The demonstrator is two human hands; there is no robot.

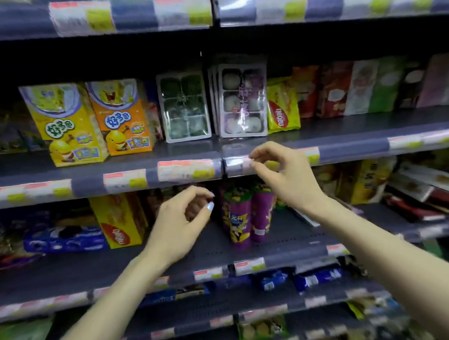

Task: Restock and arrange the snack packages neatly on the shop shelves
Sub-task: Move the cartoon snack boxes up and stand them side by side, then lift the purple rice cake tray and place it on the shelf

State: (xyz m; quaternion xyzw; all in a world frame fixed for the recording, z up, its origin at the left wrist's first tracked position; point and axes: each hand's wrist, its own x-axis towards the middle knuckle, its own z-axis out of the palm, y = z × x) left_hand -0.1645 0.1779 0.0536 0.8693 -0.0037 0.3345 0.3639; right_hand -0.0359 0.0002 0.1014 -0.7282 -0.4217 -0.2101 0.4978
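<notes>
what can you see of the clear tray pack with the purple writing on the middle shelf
The tray pack is clear moulded plastic with six pockets in two columns, each holding a round pale sweet, some purplish. Purple writing runs down its glossy front. It stands upright, facing out, with similar packs stacked behind it. A green-filled tray stands to one side, a yellow bag on the other. Neither hand touches it; the right hand hovers just below.

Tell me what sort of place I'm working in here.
Most likely a small shop's snack aisle: tiered shelves with price labels along their front edges, stocked with boxed snacks, clear mochi-like trays and purple snack tubes.
</notes>
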